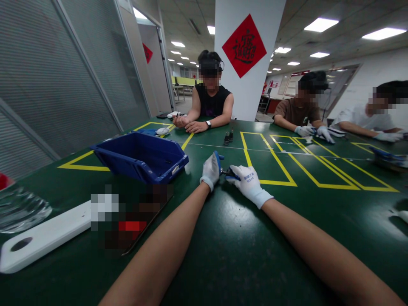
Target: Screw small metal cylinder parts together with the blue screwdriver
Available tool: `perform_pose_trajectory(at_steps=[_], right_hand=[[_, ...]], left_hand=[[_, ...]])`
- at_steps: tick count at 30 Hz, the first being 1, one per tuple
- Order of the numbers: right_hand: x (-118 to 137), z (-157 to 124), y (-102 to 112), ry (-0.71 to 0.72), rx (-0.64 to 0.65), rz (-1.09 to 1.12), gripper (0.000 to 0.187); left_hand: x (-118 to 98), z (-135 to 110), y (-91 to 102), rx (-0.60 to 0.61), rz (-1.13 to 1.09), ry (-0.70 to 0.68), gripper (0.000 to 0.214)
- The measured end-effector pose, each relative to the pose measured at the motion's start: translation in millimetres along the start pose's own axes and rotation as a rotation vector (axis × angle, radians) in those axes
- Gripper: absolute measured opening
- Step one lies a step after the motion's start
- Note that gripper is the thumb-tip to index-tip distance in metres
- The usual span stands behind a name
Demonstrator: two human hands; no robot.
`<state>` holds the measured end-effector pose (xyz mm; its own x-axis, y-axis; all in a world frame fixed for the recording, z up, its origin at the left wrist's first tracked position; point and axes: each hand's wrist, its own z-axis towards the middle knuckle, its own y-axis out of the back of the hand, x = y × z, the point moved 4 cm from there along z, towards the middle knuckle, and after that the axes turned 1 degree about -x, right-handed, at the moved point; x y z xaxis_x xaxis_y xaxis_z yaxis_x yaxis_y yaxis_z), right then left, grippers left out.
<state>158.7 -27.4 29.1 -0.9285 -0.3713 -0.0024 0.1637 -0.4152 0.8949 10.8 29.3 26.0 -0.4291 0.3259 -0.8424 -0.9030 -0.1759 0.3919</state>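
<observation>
My left hand (210, 171) wears a white glove with blue-coated fingers. Its fingers are closed near a small metal-and-black piece (225, 172), and what they grip is partly hidden. From the other side my right hand (249, 180), in a matching glove with blue print on its back, pinches the dark end of that piece. Both hands are just above the green table (229, 238), close together. Beyond them stand small dark cylindrical pieces (228, 138). Left of my left hand is a blue plastic bin (140, 157).
A white bar with a hole (47, 238), a blurred dark flat item (140, 229) and a clear plastic bottle (22, 208) lie at the left. Yellow tape outlines (280, 184) mark the table. One person (212, 100) sits opposite; two more work at the right.
</observation>
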Motion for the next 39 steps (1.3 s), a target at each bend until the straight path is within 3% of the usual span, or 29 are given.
perform_pose_trajectory(at_steps=[3,6,13,17,20,23,28,34,39], right_hand=[[6,2,2,0.071,0.030,-0.063,0.046],[8,2,0,0.080,0.021,-0.034,0.043],[-12,-1,-6,-0.043,-0.051,0.291,0.036],[-15,3,-7,-0.117,-0.052,0.663,0.029],[-20,5,-7,-0.237,-0.157,0.742,0.027],[-29,6,-10,-0.365,-0.245,0.763,0.028],[-40,4,-20,-0.441,-0.246,0.732,0.032],[-45,5,-26,-0.415,-0.251,0.708,0.026],[-40,8,-21,-0.343,-0.204,0.864,0.028]], left_hand=[[3,-1,-4.0,-0.003,-0.076,0.070,0.079],[0,-3,-7.4,0.017,-0.103,0.051,0.073],[-26,-15,-11.8,0.157,0.027,-0.277,0.048],[-31,-15,-5.3,0.071,0.076,-0.445,0.058],[-24,-9,-2.9,0.007,0.118,-0.404,0.059],[-16,-4,-9.0,0.084,0.176,-0.382,0.051],[-11,-2,-15.9,0.193,0.270,-0.388,0.049],[-26,-11,-16.3,0.245,0.397,-0.556,0.056],[-23,-7,-14.8,0.199,0.345,-0.448,0.052]])
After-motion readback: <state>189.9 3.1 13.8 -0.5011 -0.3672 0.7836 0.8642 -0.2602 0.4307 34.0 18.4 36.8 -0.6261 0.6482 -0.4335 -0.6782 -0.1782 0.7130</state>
